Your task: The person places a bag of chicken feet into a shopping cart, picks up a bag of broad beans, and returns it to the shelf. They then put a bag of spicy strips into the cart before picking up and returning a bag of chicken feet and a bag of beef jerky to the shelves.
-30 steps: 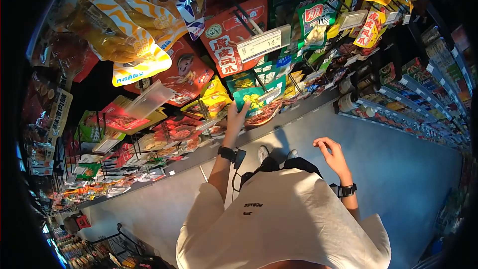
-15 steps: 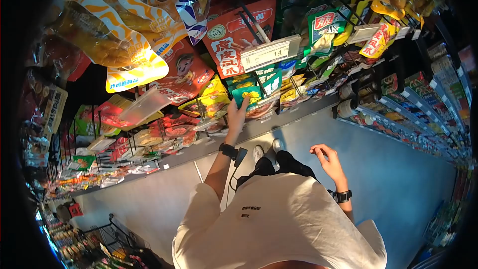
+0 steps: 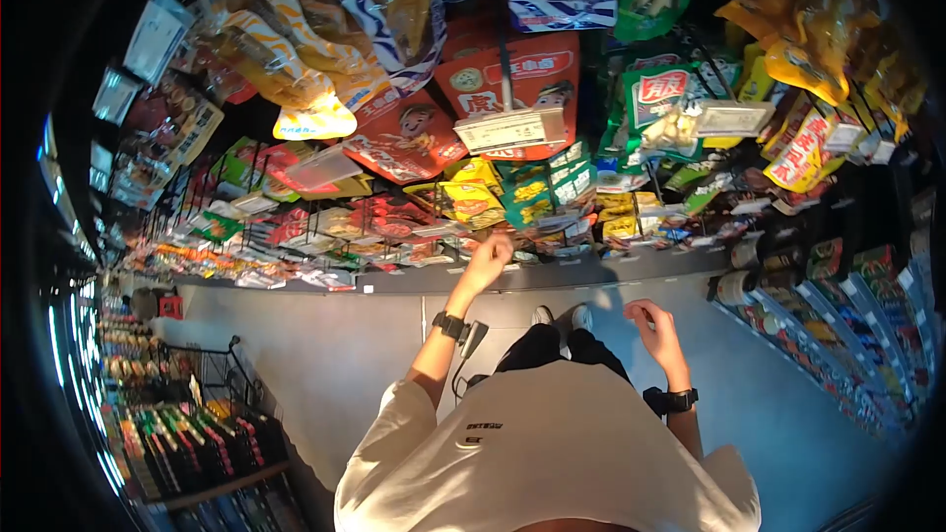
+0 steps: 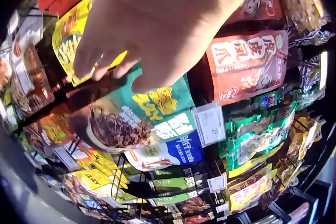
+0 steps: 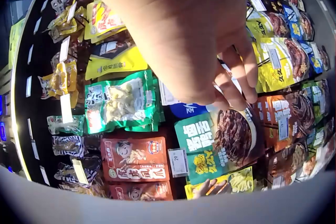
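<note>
My left hand [image 3: 485, 264] is in front of the hanging snack bags, fingers loosely curled with nothing held. In the left wrist view it overlaps a green snack bag [image 4: 173, 98] with a photo of dark shredded food and a yellow bag [image 4: 65, 37] beside it. In the head view the green bag [image 3: 547, 187] hangs on the rack just above the hand. My right hand [image 3: 658, 335] hovers in front of my body over the floor, fingers loosely bent and holding nothing. In the right wrist view, the left hand's fingertips [image 5: 210, 187] show by the yellow bag.
Red bags [image 3: 399, 138] with a cartoon figure and a price tag holder [image 3: 509, 128] hang above. Yellow-and-white vacuum packs [image 3: 315, 118] hang at upper left. Tiered shelves [image 3: 838, 325] stand at the right, and a dark wire cart [image 3: 212, 369] stands at lower left on the grey floor.
My left hand has let go of the green bag and drawn back toward me. The head view has shifted along the rack. The right hand stays in front of my body.
</note>
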`<state>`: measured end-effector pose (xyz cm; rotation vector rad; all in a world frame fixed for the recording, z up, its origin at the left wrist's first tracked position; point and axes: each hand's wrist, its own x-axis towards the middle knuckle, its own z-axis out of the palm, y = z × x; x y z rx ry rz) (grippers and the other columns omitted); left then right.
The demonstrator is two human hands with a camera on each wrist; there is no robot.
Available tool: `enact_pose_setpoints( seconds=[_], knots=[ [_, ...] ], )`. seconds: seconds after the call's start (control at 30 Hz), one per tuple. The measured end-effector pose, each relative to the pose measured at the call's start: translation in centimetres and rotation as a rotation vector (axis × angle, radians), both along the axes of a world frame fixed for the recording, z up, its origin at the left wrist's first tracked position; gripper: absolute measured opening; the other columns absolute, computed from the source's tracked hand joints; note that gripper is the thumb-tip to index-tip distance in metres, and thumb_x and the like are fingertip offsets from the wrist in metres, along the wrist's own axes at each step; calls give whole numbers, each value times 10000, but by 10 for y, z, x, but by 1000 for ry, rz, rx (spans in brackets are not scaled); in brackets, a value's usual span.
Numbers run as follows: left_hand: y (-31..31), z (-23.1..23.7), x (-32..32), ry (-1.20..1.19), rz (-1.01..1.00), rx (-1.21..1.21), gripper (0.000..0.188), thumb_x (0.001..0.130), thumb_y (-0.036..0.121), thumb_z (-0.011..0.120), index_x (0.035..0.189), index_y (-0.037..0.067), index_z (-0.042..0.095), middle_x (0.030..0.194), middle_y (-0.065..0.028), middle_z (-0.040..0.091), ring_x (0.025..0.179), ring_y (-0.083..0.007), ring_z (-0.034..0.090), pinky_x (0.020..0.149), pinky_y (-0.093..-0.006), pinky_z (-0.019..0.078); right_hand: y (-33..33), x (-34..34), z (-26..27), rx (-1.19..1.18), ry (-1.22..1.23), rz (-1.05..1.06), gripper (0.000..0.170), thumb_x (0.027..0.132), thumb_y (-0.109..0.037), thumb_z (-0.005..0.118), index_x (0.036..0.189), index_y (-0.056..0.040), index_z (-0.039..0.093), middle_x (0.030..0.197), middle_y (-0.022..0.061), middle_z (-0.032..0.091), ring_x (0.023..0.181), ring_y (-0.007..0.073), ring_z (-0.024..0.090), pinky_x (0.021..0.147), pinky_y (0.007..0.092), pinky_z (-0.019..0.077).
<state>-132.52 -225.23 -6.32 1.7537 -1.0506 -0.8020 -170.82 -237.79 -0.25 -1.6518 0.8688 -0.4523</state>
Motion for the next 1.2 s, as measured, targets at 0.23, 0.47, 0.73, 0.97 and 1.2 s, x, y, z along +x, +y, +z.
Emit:
enact_pose_setpoints(
  seconds=[0.23, 0.47, 0.73, 0.97, 1.2],
  knots=[
    [169, 12, -5, 132, -93, 366, 331, 1005, 264, 624, 1211, 7, 647, 1105, -99, 718, 1016, -199, 657, 915, -337, 521, 1, 76, -7, -151, 60, 404, 152, 1002, -103, 594, 1066, 12, 670, 987, 183, 722, 894, 326, 716, 789, 377, 551],
    [398, -6, -32, 128, 486, 370, 380, 1006, 337, 588, 1221, 33, 665, 1139, -180, 721, 1069, -290, 681, 937, -397, 534, 94, 199, -15, -232, 43, 937, 171, 1017, -121, 555, 1015, 4, 672, 881, 143, 704, 837, 233, 697, 768, 355, 530],
    [634, -9, -79, 198, 954, 386, 436, 1004, 404, 560, 1219, 43, 673, 1149, -207, 720, 1088, -324, 683, 946, -415, 530, 283, 349, -58, -51, 90, 1242, 255, 1057, -169, 549, 1025, 44, 686, 877, 81, 722, 823, 143, 675, 786, 291, 548],
    [757, -16, -79, 255, 1259, 273, 385, 1012, 359, 590, 1181, 22, 666, 1052, -128, 722, 967, -232, 671, 884, -362, 533, 402, 440, -99, 85, 222, 1404, 213, 1049, -144, 556, 1003, 33, 665, 865, 78, 702, 804, 147, 676, 762, 293, 561],
    [856, -24, -14, 329, 1341, 249, 375, 1007, 347, 579, 1180, 28, 674, 1053, -137, 724, 981, -238, 665, 890, -368, 523, 488, 568, -144, 73, 280, 1422, 191, 1028, -88, 539, 936, 33, 655, 807, 75, 688, 763, 138, 667, 736, 291, 566]
  ],
)
